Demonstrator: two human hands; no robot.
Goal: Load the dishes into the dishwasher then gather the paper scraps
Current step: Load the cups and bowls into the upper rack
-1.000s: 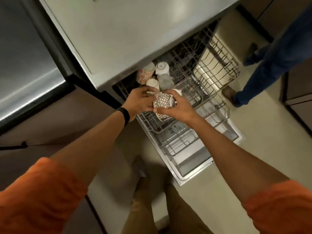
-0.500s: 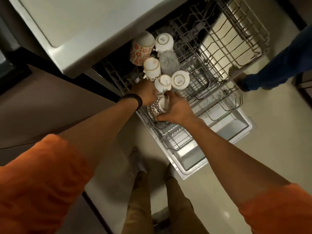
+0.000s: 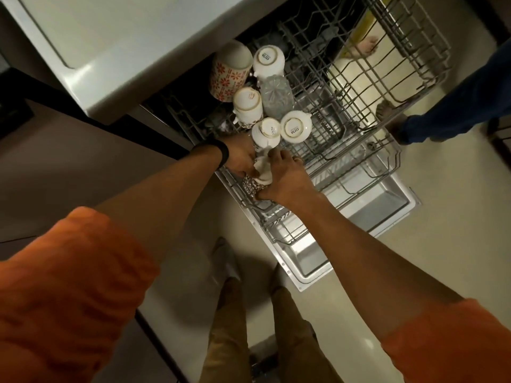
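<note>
While we lean over the open dishwasher, both hands meet at the near left corner of the upper rack [image 3: 387, 158], and that's where the action is. Our right hand [image 3: 287, 181] has thumb and fingers wrapped round the patterned cup [image 3: 252, 187] from the right. Our left hand [image 3: 240, 158], the one with the black wristband [image 3: 218, 153], comes in from the other side with fingers bent onto the cup's white upper part. So both are grasping it, though exactly where the left fingertips sit is hidden between the hands.

The cup is down among the rack wires, bottom up as far as we can judge, just in front of the nearest of the white cups [image 3: 266, 132]. Two hands for one small cup: we read that as steadying it so it settles between the tines without knocking its neighbour.

Look at the row behind! White cups, a clear glass [image 3: 276, 95] and a floral mug [image 3: 231, 73], all mouth down so water drains off, and packed close along the left side to save room. Below, the dishwasher door [image 3: 367, 208] lies flat open.

Loading looks well on but not finished. Once this cup sits firm, both hands will need to let go gently. Paper scraps? None in view from here. Someone else's leg [image 3: 456, 106] stands beyond the rack.
</note>
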